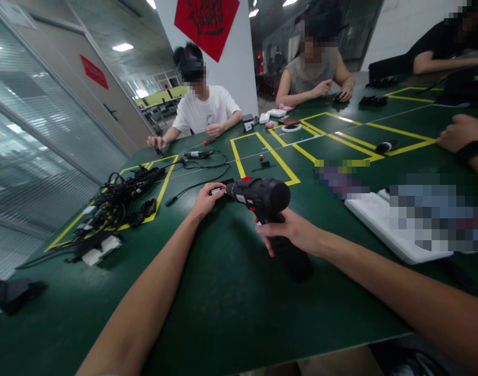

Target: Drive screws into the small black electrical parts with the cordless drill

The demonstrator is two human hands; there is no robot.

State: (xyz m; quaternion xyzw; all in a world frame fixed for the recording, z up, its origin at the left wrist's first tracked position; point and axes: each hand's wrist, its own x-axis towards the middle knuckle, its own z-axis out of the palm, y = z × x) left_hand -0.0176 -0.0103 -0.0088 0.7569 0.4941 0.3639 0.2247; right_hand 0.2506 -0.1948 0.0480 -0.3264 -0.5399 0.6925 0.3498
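A black cordless drill (258, 194) with red accents is gripped by its handle in my right hand (288, 230). Its chuck points left and away from me, toward my left hand (208, 198). The fingers of that hand are closed on a small black block with a white label (228, 184), held down at the tabletop. The drill's tip is at or very near this block; whether they touch I cannot tell. My left fingers and the chuck hide part of the block.
Tangled black cables and adapters (121, 201) lie on the left of the green table (223, 303). A loose cable (192, 185) runs beyond my left hand. At the right is a white tray (395, 230). Co-workers sit across and to the right; one wears a white shirt (213, 107).
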